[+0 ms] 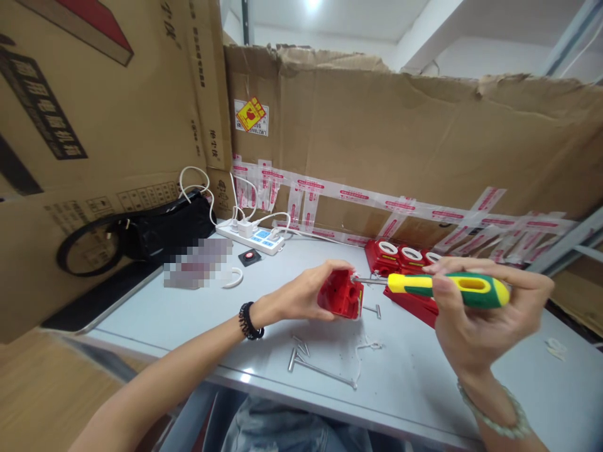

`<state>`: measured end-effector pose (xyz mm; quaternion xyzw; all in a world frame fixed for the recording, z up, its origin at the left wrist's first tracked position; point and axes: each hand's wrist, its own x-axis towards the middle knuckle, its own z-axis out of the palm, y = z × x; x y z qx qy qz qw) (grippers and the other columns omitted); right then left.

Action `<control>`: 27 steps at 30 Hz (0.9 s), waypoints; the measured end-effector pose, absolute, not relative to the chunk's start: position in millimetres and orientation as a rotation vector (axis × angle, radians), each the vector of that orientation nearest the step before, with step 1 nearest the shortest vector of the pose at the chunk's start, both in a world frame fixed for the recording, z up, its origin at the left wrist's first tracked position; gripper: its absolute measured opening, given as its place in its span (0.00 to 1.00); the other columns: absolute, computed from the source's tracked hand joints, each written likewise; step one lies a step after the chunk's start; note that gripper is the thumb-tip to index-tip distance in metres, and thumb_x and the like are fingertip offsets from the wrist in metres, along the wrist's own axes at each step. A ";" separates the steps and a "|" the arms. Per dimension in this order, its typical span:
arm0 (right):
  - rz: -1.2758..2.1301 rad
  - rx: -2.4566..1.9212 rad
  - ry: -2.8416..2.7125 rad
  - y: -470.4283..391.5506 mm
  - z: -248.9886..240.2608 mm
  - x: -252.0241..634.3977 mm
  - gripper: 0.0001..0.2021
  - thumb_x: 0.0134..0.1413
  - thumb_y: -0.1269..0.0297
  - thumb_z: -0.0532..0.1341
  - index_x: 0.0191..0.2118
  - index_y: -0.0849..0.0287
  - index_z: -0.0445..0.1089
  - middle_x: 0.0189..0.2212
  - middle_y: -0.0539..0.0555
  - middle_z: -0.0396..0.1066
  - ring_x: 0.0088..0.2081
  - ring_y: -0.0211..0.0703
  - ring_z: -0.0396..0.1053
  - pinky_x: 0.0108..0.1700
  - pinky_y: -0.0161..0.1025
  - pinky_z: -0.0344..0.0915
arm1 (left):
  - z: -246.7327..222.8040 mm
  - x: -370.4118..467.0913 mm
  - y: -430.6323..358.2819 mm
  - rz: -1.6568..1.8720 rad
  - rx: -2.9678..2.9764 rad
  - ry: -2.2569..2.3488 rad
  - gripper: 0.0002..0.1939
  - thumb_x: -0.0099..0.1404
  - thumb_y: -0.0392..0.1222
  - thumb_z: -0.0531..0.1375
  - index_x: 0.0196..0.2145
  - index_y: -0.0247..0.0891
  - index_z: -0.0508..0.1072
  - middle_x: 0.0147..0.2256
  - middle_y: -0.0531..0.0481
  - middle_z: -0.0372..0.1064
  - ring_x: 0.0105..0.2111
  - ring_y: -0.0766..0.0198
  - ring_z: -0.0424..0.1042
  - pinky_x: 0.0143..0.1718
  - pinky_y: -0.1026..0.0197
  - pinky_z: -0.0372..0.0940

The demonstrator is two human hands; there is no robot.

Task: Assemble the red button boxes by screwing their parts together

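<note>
My left hand (308,290) grips a small red box-like housing (340,294) by its side, its open hollow side turned toward me. In my right hand (485,307) is a screwdriver (447,289) with a green and yellow handle, held level. Its metal shaft points left, and the tip meets the upper right edge of the housing; what sits under the tip is too small to make out. Below the hands lie a metal T-shaped rod (325,370) and several short metal pins (301,345). Another small T-shaped metal piece (375,311) lies behind the housing.
Several red housings with white rings (384,256) stand at the back right. A white power strip (252,237) with plugged-in cords and a black bag (172,226) are at the back left. Cardboard walls (353,132) border the table (188,320). White string (367,345) lies near the front.
</note>
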<state>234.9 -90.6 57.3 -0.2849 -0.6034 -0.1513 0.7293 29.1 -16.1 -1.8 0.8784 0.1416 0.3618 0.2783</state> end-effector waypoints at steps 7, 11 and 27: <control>-0.853 -0.843 -1.484 -97.2 56.4 247.3 0.15 0.45 0.67 0.65 0.41 0.54 0.64 0.28 0.48 0.67 0.26 0.38 0.67 0.32 0.40 0.66 | -0.3 28.4 -15.9 0.999 2.360 0.401 0.40 0.46 0.34 0.67 0.55 0.43 0.55 0.53 0.42 0.60 0.47 0.54 0.67 0.48 0.53 0.63; -0.724 -1.047 -1.782 -112.3 66.5 252.5 0.15 0.54 0.64 0.55 0.49 0.56 0.61 0.37 0.55 0.69 0.34 0.44 0.69 0.36 0.42 0.66 | 0.1 26.7 -14.4 1.008 2.380 0.431 0.40 0.47 0.34 0.67 0.55 0.43 0.54 0.52 0.43 0.61 0.47 0.55 0.67 0.49 0.54 0.63; -0.938 -1.429 -1.758 -132.2 54.0 264.2 0.21 0.59 0.49 0.48 0.28 0.59 0.67 0.12 0.47 0.59 0.13 0.35 0.57 0.19 0.34 0.52 | -8.0 28.6 -8.7 1.029 2.619 0.372 0.31 0.56 0.36 0.62 0.55 0.41 0.54 0.53 0.41 0.60 0.54 0.56 0.61 0.54 0.52 0.60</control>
